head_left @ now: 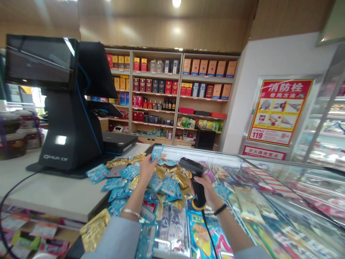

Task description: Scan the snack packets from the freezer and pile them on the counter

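Observation:
My right hand is shut around the grip of a black handheld barcode scanner with a yellow band, and its coiled-free black cable hangs down. My left hand pinches a light blue sachet upright, close to the scanner's head. Below both hands, a loose heap of blue and gold sachets spreads over the white counter and the glass freezer lid. The scanner's window faces away and is hidden.
A black point-of-sale terminal with two screens stands on the counter at left, next to a black laptop. Wooden shelves of boxed goods stand behind. A refrigerated display case stands at right.

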`<state>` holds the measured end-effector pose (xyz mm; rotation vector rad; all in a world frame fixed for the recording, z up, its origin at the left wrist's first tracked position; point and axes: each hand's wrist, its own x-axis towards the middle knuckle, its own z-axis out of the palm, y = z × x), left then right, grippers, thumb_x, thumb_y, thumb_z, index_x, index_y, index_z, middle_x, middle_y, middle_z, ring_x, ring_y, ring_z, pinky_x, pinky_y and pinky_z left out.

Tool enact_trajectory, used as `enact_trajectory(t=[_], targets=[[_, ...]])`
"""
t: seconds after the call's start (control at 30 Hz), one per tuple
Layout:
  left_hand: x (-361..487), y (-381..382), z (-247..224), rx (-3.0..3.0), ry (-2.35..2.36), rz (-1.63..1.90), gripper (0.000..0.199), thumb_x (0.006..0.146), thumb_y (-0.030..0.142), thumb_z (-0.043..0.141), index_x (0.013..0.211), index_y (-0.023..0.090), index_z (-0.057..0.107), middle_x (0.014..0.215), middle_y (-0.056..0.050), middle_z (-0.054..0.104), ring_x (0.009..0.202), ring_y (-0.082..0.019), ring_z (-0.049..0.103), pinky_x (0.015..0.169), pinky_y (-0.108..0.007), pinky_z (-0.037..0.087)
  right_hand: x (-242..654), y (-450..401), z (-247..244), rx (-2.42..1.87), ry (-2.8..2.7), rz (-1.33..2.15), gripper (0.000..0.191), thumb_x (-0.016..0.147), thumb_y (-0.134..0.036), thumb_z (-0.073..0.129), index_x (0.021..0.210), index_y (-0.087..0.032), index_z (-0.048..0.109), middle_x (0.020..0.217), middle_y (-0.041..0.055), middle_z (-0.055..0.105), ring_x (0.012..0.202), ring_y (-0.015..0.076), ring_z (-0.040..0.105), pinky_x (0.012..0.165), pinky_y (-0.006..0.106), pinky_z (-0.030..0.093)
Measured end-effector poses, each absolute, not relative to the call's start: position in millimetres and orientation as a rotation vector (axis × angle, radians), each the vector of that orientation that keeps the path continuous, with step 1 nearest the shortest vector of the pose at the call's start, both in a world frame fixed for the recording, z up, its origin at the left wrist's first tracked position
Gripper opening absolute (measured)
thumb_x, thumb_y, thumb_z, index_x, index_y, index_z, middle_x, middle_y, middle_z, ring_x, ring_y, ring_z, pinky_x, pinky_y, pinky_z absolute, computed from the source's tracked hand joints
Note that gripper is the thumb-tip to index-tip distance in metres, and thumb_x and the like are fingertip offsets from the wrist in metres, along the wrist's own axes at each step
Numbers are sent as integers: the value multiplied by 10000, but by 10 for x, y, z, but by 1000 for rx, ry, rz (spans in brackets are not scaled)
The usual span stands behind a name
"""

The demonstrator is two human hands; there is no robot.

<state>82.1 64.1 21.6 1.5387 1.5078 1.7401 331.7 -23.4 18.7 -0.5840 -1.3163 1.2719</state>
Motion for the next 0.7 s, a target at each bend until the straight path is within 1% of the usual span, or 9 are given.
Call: enact_trajectory(t=[0.1, 0.23, 0.5, 0.7], targets=[[832, 636, 216, 1546, 1437, 1760, 194, 735, 338, 602, 854, 198, 664, 728, 18, 681, 630, -174, 663, 616, -260, 511, 3320, -239, 201, -580, -1323, 1285, 258, 702, -380, 681, 780, -156, 580, 590, 26, 634, 356, 120, 537, 342, 213, 378], [837, 642, 204, 1542, 1395, 1788, 223, 728, 353, 603, 871, 193, 664, 737, 19, 685, 640, -178, 671, 613, -261, 511, 3331, -228, 199, -573, -1324, 1288, 271, 702, -386, 678, 802, -149, 593, 596, 27, 634, 354, 120, 535, 338, 213, 381], [829, 656, 201, 1539, 1389, 1791, 214, 720, 325, 615, 865, 179, 674, 725, 0, 687, 655, -182, 665, 633, -274, 521, 3348, -207, 166, -562, -1319, 1278, 261, 726, -375, 678, 818, -148, 589, 609, 27, 635, 365, 118, 536, 347, 214, 390], [831, 671, 195, 1524, 1395, 1777, 209, 721, 330, 623, 859, 181, 673, 714, 2, 684, 651, -180, 664, 610, -261, 514, 3358, -196, 160, -552, -1351, 1272, 261, 742, -379, 669, 833, -145, 599, 602, 24, 629, 363, 119, 533, 347, 216, 393]])
